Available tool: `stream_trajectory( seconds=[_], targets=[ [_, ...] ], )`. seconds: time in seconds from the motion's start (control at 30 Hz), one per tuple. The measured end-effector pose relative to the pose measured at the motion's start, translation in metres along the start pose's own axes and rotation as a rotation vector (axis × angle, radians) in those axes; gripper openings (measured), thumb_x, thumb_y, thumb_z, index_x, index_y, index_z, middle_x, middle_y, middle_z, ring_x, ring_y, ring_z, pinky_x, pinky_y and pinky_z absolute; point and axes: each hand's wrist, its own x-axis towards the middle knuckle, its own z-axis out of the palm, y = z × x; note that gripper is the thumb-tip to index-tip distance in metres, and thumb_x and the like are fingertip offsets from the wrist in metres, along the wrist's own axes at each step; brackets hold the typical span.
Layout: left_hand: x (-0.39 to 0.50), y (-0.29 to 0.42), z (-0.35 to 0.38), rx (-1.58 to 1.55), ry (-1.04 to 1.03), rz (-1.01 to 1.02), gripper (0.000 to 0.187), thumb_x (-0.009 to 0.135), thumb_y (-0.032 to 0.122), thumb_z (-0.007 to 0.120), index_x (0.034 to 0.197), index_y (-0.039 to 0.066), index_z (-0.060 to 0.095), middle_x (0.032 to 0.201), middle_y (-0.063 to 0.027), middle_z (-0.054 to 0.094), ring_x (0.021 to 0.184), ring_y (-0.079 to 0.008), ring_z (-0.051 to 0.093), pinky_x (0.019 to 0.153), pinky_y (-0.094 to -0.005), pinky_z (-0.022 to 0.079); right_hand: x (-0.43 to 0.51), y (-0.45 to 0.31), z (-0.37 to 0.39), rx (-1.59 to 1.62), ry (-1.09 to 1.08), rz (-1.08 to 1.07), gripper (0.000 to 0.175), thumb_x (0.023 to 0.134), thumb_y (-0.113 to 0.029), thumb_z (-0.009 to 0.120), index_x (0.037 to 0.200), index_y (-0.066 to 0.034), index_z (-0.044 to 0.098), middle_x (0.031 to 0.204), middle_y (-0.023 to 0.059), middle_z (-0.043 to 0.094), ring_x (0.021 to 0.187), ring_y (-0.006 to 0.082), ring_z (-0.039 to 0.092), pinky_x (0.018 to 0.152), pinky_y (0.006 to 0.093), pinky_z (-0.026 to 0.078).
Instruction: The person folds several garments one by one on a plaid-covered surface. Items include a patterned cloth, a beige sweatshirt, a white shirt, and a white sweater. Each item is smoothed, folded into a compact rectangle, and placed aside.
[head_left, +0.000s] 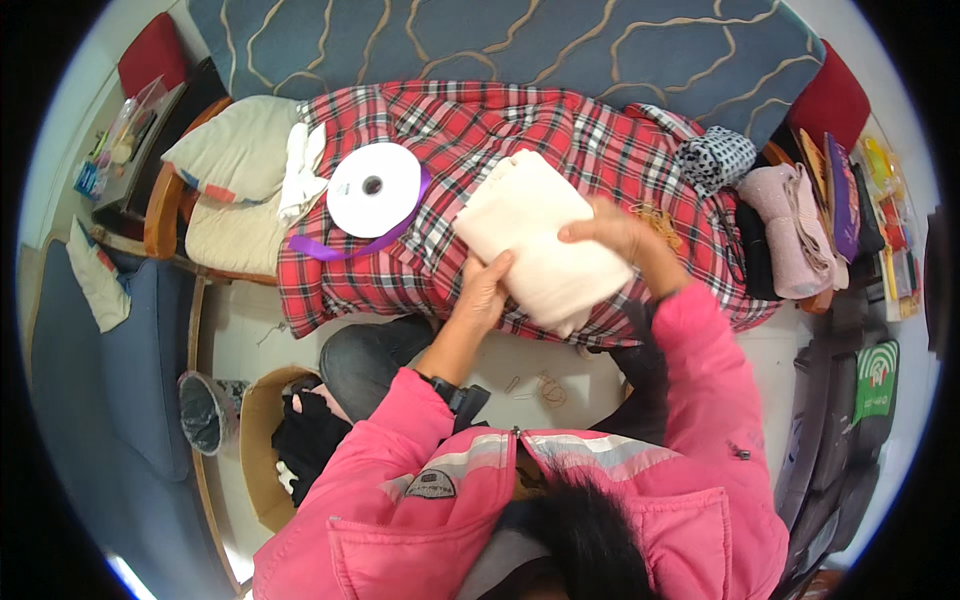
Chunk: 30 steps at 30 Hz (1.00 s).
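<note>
A folded cream cloth (536, 232) is held between my two hands, above a red plaid blanket (480, 120). My left hand (484, 289) grips its lower left edge, thumb on top. On the right edge, my right hand (611, 232) holds it with the thumb over the upper face. The fingers beneath the cloth are hidden. Left of the cloth, a white spool (352, 191) of purple ribbon (322, 249) lies flat on the blanket, its loose end trailing toward me. A small heap of tan rubber bands or cords (656, 225) lies just beyond my right wrist.
A rolled patterned cloth (716, 159) and a folded pink textile (784, 229) lie at the right. Pillows (240, 150) and a crumpled white cloth (302, 169) are at the left. A cardboard box (259, 450) of clothes and a waste bin (206, 420) stand on the floor.
</note>
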Motion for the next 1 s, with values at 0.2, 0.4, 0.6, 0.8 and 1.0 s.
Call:
stream_trajectory(
  seconds=[0.2, 0.4, 0.6, 0.8, 1.0],
  targets=[
    [0.035, 0.04, 0.016, 0.207, -0.223, -0.211, 0.071, 0.078, 0.022, 0.077, 0.135, -0.003, 0.042, 0.12, -0.0176, 0.06, 0.105, -0.0294, 0.062, 0.09, -0.041, 0.053, -0.038, 0.089, 0.063, 0.645, 0.402, -0.205, 0.059, 0.08, -0.019, 0.074, 0.128, 0.006, 0.052, 0.115, 0.0151, 0.064, 0.104, 0.0243, 0.062, 0.089, 0.0353, 0.051],
    [0.037, 0.022, 0.049, 1.845, -0.016, 0.472, 0.063, 0.089, 0.024, 0.061, 0.143, 0.002, 0.037, 0.142, -0.0257, 0.04, 0.132, -0.0434, 0.037, 0.105, -0.0557, 0.033, 0.004, 0.125, 0.088, 0.614, 0.749, -0.124, 0.051, 0.082, -0.019, 0.074, 0.119, 0.0093, 0.055, 0.107, 0.0194, 0.066, 0.093, 0.025, 0.066, 0.076, 0.0356, 0.054],
    [0.018, -0.007, 0.054, 2.061, -0.193, 0.529, 0.064, 0.094, 0.034, 0.054, 0.15, 0.015, 0.031, 0.154, -0.0214, 0.025, 0.141, -0.0445, 0.022, 0.106, -0.0683, 0.021, -0.038, 0.118, -0.004, -0.18, 0.42, 0.061, 0.034, 0.081, -0.027, 0.074, 0.097, 0.0022, 0.069, 0.079, 0.0103, 0.069, 0.065, 0.0182, 0.065, 0.063, 0.0341, 0.053],
    [0.021, -0.015, 0.045, 2.042, -0.127, 0.446, 0.063, 0.093, 0.033, 0.054, 0.151, 0.019, 0.033, 0.154, -0.0256, 0.019, 0.141, -0.0449, 0.019, 0.109, -0.0661, 0.019, -0.028, 0.107, -0.101, -0.699, 1.066, -0.172, 0.014, 0.082, -0.014, 0.063, 0.085, -0.0049, 0.073, 0.088, 0.0169, 0.068, 0.083, 0.0363, 0.066, 0.075, 0.0453, 0.052],
    [0.024, 0.003, 0.032, 1.82, -0.156, 0.443, 0.071, 0.085, 0.034, 0.064, 0.148, 0.016, 0.036, 0.152, -0.0302, 0.018, 0.141, -0.0468, 0.018, 0.111, -0.0568, 0.021, 0.018, 0.12, -0.117, -1.065, 1.063, -0.155, 0.015, 0.083, -0.021, 0.066, 0.086, -0.0083, 0.073, 0.098, 0.0167, 0.062, 0.087, 0.0374, 0.064, 0.075, 0.0459, 0.053]
  ],
)
